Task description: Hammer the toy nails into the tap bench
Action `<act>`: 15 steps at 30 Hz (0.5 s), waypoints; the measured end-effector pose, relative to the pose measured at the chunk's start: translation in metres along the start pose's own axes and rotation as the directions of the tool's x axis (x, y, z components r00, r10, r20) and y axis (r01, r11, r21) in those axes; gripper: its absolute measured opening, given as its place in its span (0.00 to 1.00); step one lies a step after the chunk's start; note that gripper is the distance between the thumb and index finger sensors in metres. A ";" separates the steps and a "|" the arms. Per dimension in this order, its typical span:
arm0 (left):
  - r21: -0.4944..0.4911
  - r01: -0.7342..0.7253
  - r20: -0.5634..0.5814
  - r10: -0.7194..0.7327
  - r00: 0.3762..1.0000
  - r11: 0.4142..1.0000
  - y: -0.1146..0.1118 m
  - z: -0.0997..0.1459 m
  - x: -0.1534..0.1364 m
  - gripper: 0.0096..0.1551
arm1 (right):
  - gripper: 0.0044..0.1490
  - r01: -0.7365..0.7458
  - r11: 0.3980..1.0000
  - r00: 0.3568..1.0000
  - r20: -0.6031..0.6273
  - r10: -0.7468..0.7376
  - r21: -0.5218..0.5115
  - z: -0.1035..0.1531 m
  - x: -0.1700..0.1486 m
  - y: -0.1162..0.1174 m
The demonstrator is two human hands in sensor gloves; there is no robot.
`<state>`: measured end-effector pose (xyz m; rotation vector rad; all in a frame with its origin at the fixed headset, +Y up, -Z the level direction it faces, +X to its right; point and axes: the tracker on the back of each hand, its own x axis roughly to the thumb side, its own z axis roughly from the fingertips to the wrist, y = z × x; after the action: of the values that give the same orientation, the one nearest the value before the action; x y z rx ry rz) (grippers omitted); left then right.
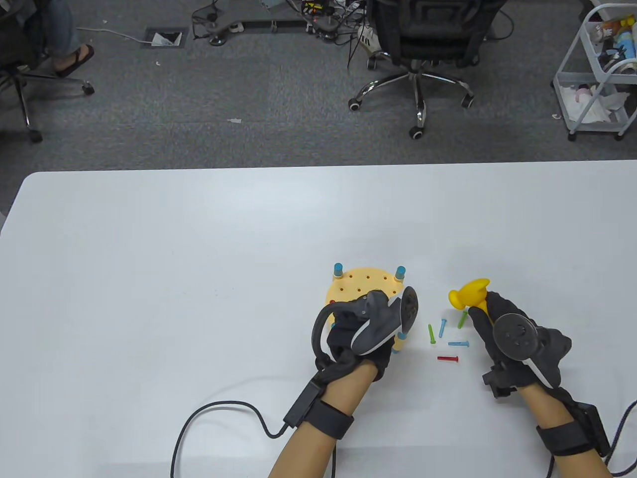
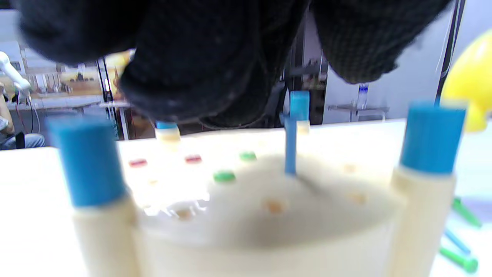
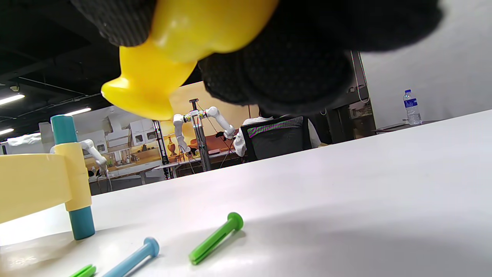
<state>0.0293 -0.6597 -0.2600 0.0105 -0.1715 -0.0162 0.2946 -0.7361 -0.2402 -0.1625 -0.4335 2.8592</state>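
Yellow plastic marks the round tap bench, which is set on a white tabletop toward its near edge, right of centre, with blue-capped posts at its rim. Its near half is hidden in the table view by the left hand and the tracker strapped to it. In the blurred left wrist view, a blue toy nail is seen standing upright in the bench top, its head lost under the black gloved fingers; whether those fingers pinch it cannot be told. Red and green nail heads are seen sunk flush farther back.

A yellow toy hammer is gripped by the right hand, the fingers closed around its handle, the head raised above the tabletop just right of the bench. The handle is mostly covered by the glove.

Loose nails, green, blue and red, lie flat between the two hands. Broad bare tabletop is left open to the left and far side. An office chair stands on the carpet beyond.
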 end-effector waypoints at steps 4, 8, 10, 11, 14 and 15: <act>0.134 0.021 -0.029 -0.017 0.999 0.991 0.009 0.021 -0.039 0.35 | 0.42 0.021 1.000 1.000 0.012 -0.020 -0.012 0.001 0.002 -0.002; 0.085 -0.020 0.002 0.020 1.000 0.996 -0.018 0.024 -0.067 0.42 | 0.42 0.032 0.999 0.999 0.045 -0.030 -0.033 0.003 0.010 -0.005; 0.079 -0.094 0.044 0.090 0.995 0.992 -0.035 0.023 -0.075 0.42 | 0.42 0.041 0.998 0.996 0.082 -0.037 -0.047 0.005 0.018 -0.008; 0.068 -0.124 0.053 0.120 0.991 0.990 -0.041 0.022 -0.076 0.42 | 0.42 0.044 0.998 0.995 0.096 -0.039 -0.052 0.006 0.020 -0.008; 0.034 -0.214 0.071 0.211 0.975 0.976 -0.056 0.019 -0.079 0.38 | 0.42 0.057 0.997 0.984 0.170 -0.048 -0.048 0.007 0.032 -0.009; 0.026 -0.216 0.075 0.213 0.974 0.976 -0.060 0.018 -0.080 0.36 | 0.42 0.062 0.997 0.978 0.200 -0.052 -0.043 0.007 0.036 -0.009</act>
<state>-0.0531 -0.7181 -0.2563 0.0257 -0.2443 0.2027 0.2606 -0.7200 -0.2334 0.1269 -0.5385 2.8205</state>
